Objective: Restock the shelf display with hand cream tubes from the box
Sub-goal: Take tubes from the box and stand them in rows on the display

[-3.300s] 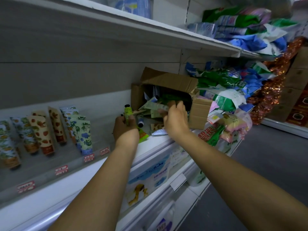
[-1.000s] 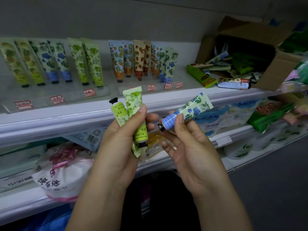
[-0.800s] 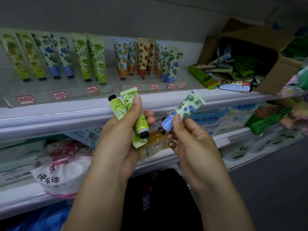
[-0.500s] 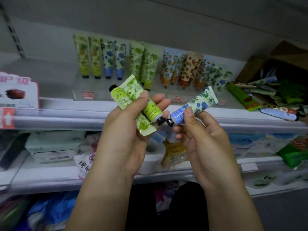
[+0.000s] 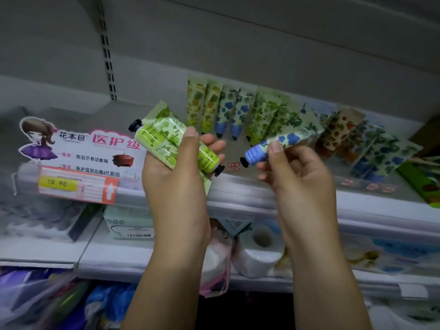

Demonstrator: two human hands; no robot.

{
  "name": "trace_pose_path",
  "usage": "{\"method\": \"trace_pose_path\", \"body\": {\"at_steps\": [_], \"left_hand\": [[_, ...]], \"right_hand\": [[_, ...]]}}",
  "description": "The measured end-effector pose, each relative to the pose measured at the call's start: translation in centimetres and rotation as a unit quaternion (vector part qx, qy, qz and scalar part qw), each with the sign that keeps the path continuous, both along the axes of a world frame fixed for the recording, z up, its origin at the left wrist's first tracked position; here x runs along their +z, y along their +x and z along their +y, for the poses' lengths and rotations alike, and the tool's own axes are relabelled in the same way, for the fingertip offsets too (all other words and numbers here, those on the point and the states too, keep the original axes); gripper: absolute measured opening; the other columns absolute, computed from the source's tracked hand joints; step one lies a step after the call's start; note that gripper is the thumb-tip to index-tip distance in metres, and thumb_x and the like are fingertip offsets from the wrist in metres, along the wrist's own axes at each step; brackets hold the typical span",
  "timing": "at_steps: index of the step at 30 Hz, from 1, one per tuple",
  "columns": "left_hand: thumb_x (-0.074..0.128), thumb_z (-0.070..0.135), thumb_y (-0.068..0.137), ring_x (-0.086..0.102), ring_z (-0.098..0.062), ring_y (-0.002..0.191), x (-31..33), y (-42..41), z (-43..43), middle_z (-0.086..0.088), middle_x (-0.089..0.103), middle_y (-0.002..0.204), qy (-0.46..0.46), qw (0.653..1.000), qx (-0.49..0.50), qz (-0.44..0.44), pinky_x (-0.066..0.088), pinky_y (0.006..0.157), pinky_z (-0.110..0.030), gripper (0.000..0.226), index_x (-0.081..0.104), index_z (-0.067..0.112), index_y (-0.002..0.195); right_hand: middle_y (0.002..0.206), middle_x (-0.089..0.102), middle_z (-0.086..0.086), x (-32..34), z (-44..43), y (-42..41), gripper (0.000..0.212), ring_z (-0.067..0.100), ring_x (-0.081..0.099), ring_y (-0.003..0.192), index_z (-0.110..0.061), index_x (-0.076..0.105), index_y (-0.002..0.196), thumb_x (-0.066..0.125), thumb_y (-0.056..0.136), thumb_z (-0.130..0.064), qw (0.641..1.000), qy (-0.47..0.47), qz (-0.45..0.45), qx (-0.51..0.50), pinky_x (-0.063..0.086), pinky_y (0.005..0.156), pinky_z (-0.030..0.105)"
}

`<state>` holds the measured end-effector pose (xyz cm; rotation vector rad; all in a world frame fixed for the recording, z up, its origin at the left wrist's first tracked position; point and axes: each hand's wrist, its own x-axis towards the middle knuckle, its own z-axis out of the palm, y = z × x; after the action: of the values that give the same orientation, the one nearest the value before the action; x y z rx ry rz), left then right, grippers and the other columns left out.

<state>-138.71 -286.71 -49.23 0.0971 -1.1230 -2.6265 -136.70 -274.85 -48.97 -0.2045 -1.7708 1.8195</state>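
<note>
My left hand [image 5: 176, 184] grips two green hand cream tubes [image 5: 164, 139], crossed in the palm with my thumb over them and their black caps pointing opposite ways. My right hand [image 5: 295, 177] pinches a blue-flowered tube [image 5: 285, 141] near its black cap, tail pointing up right. Both hands hover in front of the shelf edge [image 5: 238, 201]. Behind them a row of displayed tubes [image 5: 238, 110] leans against the back wall, green and blue ones on the left, orange and blue ones further right. The cardboard box shows only as a brown corner [image 5: 428, 132] at the far right.
A promotional sign with a cartoon girl [image 5: 78, 148] and a yellow price tag [image 5: 57, 183] stands on the shelf's left. A loose green tube [image 5: 421, 184] lies at the right. The lower shelf holds tissue packs [image 5: 128, 225] and a toilet roll [image 5: 259, 253].
The view has swung left, so the box has slid almost out of sight and the sign has come in. Both hands rose slightly toward the displayed tubes, keeping hold of their tubes.
</note>
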Motion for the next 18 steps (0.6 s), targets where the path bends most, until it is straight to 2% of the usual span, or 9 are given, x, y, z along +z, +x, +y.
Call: {"method": "trace_pose_path", "body": {"at_steps": [4,7,10,13,15,18], "left_hand": [[0.062,0.022,0.102,0.077,-0.025,0.085,0.6,-1.6,-0.5,-0.010,0.076,0.094,0.007,0.999,0.051,0.008,0.062,0.078,-0.039,0.018,0.064,0.009,0.114],[0.069,0.032,0.096,0.076,-0.026,0.097,1.0,-2.8,-0.9,-0.007,0.077,0.104,0.021,0.995,0.095,-0.005,0.060,0.088,-0.051,0.027,0.066,0.014,0.115],[0.069,0.031,0.097,0.077,-0.018,0.092,1.8,-4.0,-0.9,0.003,0.079,0.093,0.032,0.993,0.112,-0.014,0.062,0.085,-0.043,0.017,0.065,0.019,0.106],[0.065,0.027,0.099,0.077,-0.020,0.089,2.6,-5.4,-0.7,-0.003,0.079,0.093,0.041,0.993,0.112,0.002,0.062,0.084,-0.039,0.019,0.064,0.013,0.111],[0.065,0.026,0.100,0.077,-0.023,0.091,2.5,-6.3,-0.5,-0.008,0.079,0.097,0.033,0.993,0.113,0.011,0.061,0.086,-0.041,0.020,0.064,0.012,0.113],[0.066,0.025,0.099,0.077,-0.019,0.091,2.3,-7.1,-0.1,-0.003,0.079,0.095,0.044,0.992,0.116,0.007,0.061,0.086,-0.040,0.022,0.065,0.012,0.116]], "right_hand": [[0.080,0.074,0.002,0.9,-0.5,-2.8,0.018,0.016,0.073,0.072,-0.011,0.059,0.091,0.073,0.091,-0.022,0.994,0.086,0.007,-0.061,0.060,0.070,0.031],[0.074,0.071,-0.001,0.7,-0.8,-5.0,0.023,0.017,0.071,0.073,-0.013,0.061,0.084,0.076,0.088,-0.030,0.977,0.177,0.005,-0.116,0.059,0.072,0.041],[0.071,0.066,-0.005,0.6,-1.0,-7.1,0.023,0.010,0.065,0.066,-0.012,0.059,0.084,0.077,0.088,-0.027,0.964,0.221,0.034,-0.145,0.053,0.063,0.031],[0.070,0.062,-0.010,0.6,-1.3,-8.9,0.021,0.002,0.058,0.060,-0.017,0.056,0.085,0.077,0.088,-0.021,0.960,0.228,0.063,-0.149,0.045,0.059,0.015],[0.070,0.061,-0.012,0.4,-1.2,-10.0,0.021,0.000,0.058,0.060,-0.021,0.055,0.087,0.076,0.089,-0.021,0.958,0.238,0.042,-0.152,0.044,0.058,0.013],[0.068,0.055,-0.018,-0.1,-0.9,-11.3,0.023,-0.006,0.054,0.058,-0.022,0.054,0.086,0.077,0.088,-0.021,0.955,0.257,0.011,-0.145,0.040,0.057,0.008]]}}
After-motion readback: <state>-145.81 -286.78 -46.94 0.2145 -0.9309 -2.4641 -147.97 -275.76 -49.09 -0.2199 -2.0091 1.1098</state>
